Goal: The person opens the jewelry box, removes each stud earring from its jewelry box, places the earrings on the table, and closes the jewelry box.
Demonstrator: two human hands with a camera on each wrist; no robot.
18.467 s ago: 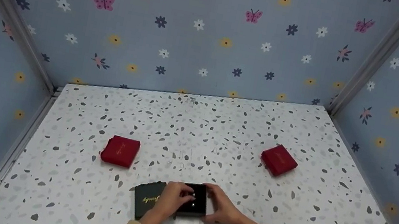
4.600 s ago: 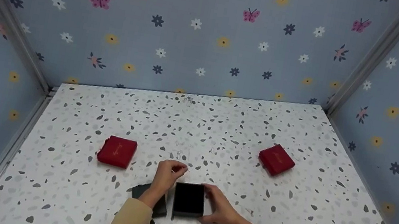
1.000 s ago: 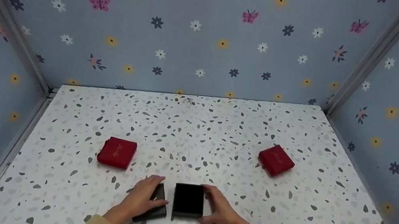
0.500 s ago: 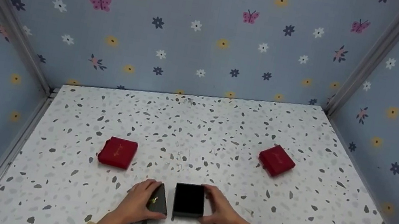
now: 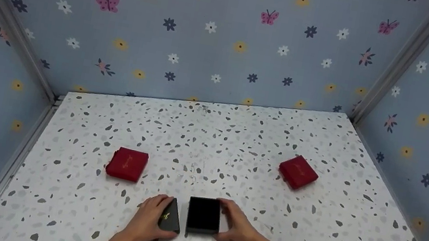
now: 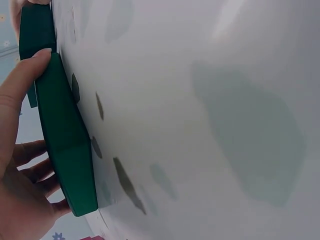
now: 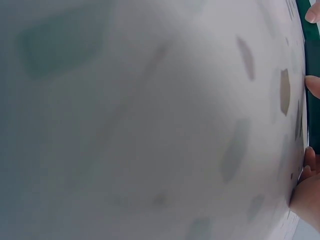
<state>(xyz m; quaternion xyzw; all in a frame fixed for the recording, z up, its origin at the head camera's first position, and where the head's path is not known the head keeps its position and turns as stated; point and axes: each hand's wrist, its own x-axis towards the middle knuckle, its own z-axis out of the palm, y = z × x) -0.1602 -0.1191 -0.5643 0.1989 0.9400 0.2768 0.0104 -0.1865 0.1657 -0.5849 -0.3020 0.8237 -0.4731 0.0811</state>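
My left hand (image 5: 146, 220) grips the dark green jewelry box lid (image 5: 171, 218), which carries gold lettering. In the left wrist view its thumb lies on one end of the lid (image 6: 70, 135) and the fingers curl round the other. Just right of the lid, a small gap away, the box base (image 5: 204, 216) stands on the table with a black lining facing up. My right hand (image 5: 239, 226) holds the base by its right side, thumb at the near corner and fingers at the far one. The right wrist view catches only an edge of the base (image 7: 314, 120).
A red jewelry box (image 5: 127, 164) with gold lettering lies behind the left hand. Another red box (image 5: 298, 172) sits turned at an angle, farther back on the right. The speckled white table (image 5: 211, 137) is bordered by flowered blue panels (image 5: 209, 49) on three sides.
Small shiny pieces seen in the base 18.5 s ago no longer show. The left hand has left the base for the lid, which is turned slightly. The right hand stays on the base.
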